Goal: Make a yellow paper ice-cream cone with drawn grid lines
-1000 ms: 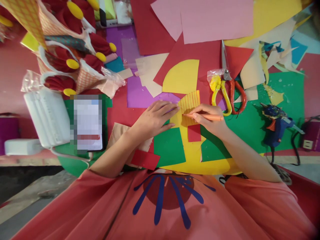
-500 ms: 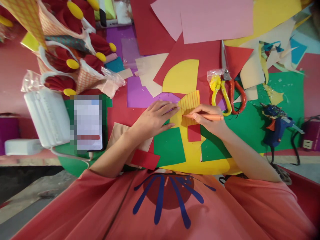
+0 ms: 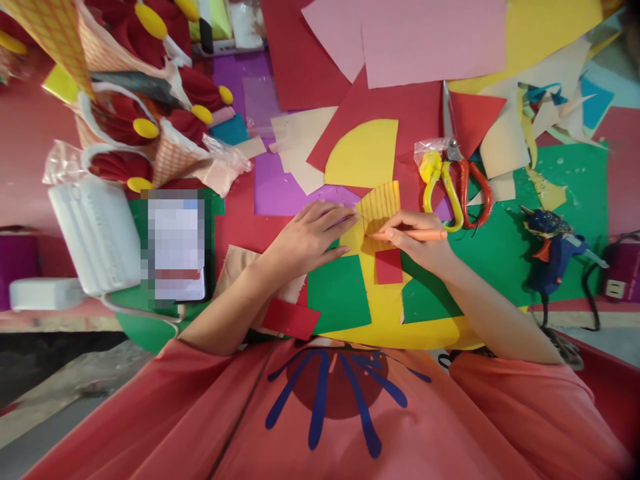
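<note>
My right hand (image 3: 419,240) is closed around an orange marker (image 3: 425,235), its tip down on a yellow paper piece (image 3: 380,203). Orange parallel stripes cover the upper part of that piece. My left hand (image 3: 317,233) lies flat, fingers stretched, its fingertips on the left side of the striped paper. A plain yellow quarter-circle (image 3: 365,155) lies just above. Below the marker tip is a small red paper rectangle (image 3: 389,267). Part of the striped piece is hidden under both hands.
Scissors (image 3: 453,160) with yellow and red handles lie right of centre. A blue glue gun (image 3: 550,253) is at the far right. On the left are a phone (image 3: 177,247), a white power strip (image 3: 95,233) and several paper cones (image 3: 175,147). Pink sheets (image 3: 435,40) lie at the back.
The marker tip and my right hand have shifted very slightly downward on the paper. My left hand stays in place.
</note>
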`<state>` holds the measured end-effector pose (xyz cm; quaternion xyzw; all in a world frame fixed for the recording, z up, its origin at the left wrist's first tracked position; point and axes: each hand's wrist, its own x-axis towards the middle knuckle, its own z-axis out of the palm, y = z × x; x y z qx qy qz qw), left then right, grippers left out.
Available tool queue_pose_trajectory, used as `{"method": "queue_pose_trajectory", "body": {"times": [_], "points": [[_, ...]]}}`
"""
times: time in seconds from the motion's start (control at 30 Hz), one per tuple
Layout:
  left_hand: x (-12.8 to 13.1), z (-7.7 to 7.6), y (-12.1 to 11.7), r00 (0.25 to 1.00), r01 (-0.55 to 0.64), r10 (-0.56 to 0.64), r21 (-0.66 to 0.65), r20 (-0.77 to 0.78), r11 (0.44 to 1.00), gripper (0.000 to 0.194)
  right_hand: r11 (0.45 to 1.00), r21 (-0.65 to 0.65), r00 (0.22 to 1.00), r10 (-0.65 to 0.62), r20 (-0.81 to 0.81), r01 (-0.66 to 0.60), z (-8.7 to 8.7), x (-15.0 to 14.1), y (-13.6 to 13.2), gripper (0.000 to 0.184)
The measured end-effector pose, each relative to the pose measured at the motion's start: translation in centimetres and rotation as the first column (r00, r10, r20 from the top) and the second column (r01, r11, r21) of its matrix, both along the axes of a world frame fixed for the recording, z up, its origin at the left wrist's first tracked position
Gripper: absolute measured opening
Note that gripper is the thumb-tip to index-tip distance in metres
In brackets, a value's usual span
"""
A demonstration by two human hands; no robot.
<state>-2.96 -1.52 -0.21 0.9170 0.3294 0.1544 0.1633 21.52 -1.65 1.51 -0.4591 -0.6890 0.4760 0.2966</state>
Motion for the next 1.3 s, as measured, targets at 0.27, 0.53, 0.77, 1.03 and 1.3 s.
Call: {"method": "queue_pose_trajectory", "body": {"times": [0.27, 0.53, 0.77, 1.03, 1.3], "points": [[-0.02, -0.04, -0.02, 1.0, -0.007, 0.007, 0.006, -0.002, 1.0, 0.046, 1.0, -0.013, 1.0, 0.008, 0.005, -0.008, 0.22, -0.06, -0.05, 0.02], [0.01, 0.15, -0.04, 1.0, -0.012, 0.012, -0.029, 0.003, 0.999, 0.046, 0.999, 0.001, 0.999, 0.037, 0.006, -0.037, 0.35, -0.13, 0.04, 0.024], [0.01, 0.1, -0.03, 1.0, -0.012, 0.012, -0.026, -0.002, 1.0, 0.046, 0.999, -0.009, 0.999, 0.053, 0.003, -0.053, 0.42, -0.12, -0.05, 0.023], [-0.05, 0.06, -0.07, 1.0, -0.012, 0.012, -0.011, 0.0, 1.0, 0.046, 0.998, 0.023, 0.998, 0.057, 0.006, -0.058, 0.37, -0.23, 0.0, 0.025], [-0.03, 0.0, -0.02, 1.0, -0.012, 0.012, -0.048, 0.003, 0.999, 0.047, 0.991, 0.055, 0.992, 0.124, 0.029, -0.125, 0.45, -0.01, -0.07, 0.023]]}}
